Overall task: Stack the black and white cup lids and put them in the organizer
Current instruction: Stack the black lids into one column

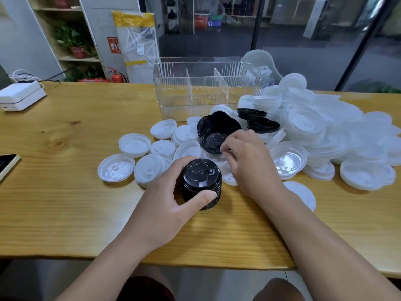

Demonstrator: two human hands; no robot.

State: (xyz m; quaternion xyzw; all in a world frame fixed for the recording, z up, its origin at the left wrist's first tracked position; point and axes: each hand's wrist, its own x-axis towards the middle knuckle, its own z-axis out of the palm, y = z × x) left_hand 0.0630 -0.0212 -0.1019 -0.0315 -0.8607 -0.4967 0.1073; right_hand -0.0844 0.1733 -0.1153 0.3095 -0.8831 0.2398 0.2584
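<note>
My left hand [173, 203] grips a short stack of black lids [200, 181] standing on the wooden table, thumb in front and fingers behind. Just beyond it my right hand [247, 161] pinches the near rim of an upturned black lid [213, 137] that lies on loose white lids. More black lids [258, 121] lie further back. White lids [134, 144] are scattered to the left, and a big heap of white lids [314, 127] fills the right. The clear organizer [204, 88] with two dividers stands behind the lids; I see nothing inside it.
A white device [20, 96] with cables sits at the far left of the table [65, 192]. A dark flat object [6, 164] lies at the left edge. Behind are a glass wall, a shelf with plants and a red fire extinguisher [117, 77].
</note>
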